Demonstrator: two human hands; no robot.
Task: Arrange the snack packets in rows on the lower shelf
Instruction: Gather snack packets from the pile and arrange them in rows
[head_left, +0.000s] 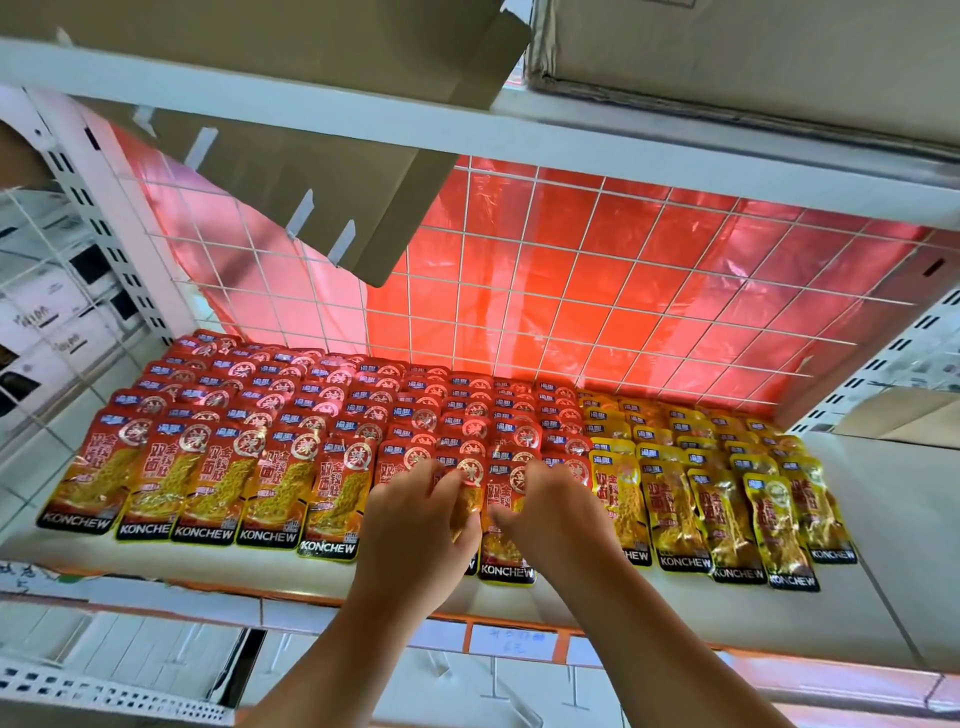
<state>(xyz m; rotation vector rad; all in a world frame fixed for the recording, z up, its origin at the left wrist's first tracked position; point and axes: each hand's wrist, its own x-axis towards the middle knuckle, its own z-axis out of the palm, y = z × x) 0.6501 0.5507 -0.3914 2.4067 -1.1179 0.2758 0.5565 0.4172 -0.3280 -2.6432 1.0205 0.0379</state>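
Note:
Red KONCHEW snack packets (270, 457) lie in overlapping rows across the left and middle of the white lower shelf (883, 519). Yellow packets (727, 499) fill the rows to their right. My left hand (415, 519) pinches a red packet (467, 493) in the front row, fingers curled over its top. Just to the right, my right hand (545, 509) grips the neighbouring red packet (506, 551), whose lower end with the brand name shows below my fingers. Both hands meet near the middle of the front row.
A white wire grid (597, 291) with red plastic sheet behind it closes the shelf's back. A cardboard flap (322, 197) hangs down from the upper shelf (623, 130) at the left. Bare shelf surface lies right of the yellow packets. White slotted uprights (98, 234) stand at both sides.

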